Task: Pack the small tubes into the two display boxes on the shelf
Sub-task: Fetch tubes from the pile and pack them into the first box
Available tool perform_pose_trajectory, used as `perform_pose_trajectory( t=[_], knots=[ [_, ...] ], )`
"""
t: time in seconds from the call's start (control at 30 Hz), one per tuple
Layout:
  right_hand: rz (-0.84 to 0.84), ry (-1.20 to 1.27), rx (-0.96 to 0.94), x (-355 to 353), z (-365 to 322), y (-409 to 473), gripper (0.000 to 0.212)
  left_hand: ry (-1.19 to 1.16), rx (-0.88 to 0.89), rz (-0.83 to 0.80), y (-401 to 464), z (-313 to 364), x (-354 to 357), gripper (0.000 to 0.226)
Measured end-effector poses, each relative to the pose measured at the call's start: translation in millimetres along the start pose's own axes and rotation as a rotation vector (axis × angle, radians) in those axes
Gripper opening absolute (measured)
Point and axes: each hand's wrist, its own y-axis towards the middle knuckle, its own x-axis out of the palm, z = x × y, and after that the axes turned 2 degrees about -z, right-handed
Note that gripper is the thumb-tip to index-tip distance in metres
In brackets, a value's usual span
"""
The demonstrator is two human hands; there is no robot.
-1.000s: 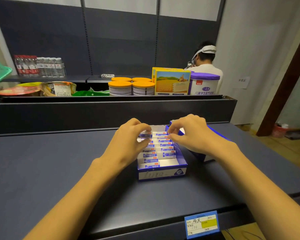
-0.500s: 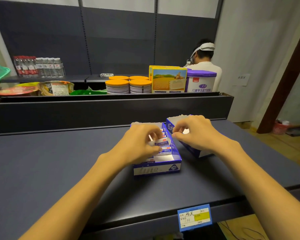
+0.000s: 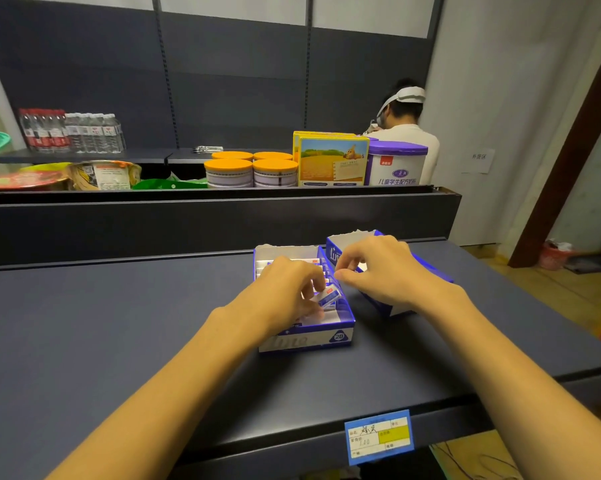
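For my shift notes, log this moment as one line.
left hand: pinches small white-and-blue tube over nearer blue cardboard display box | right hand: fingers curled at farther blue box | packing unfinished

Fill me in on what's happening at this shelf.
A person is packing small tubes into two blue display boxes on a dark shelf. The left hand reaches into the nearer box and pinches one small tube, tilted above the rows already packed. The right hand hovers over the second box with fingers curled; whether it holds anything cannot be told. Another person stands behind the upper shelf.
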Motion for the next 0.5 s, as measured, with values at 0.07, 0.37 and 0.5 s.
perform_pose_trajectory(
  t=[0.07,0.37,0.5],
  knots=[
    [-0.007,-0.004,0.003,1.3,1.6,0.6,0.017,0.023,0.008,-0.032,1.0,0.5,0.3,0.033],
    [-0.027,0.004,0.007,4.3,2.1,2.1,0.021,0.068,0.007,-0.095,3.5,1.2,-3.8,0.03],
    [-0.014,-0.004,0.003,5.7,-0.9,4.3,0.019,0.113,-0.009,-0.134,5.2,4.2,-1.8,0.033]
  ],
)
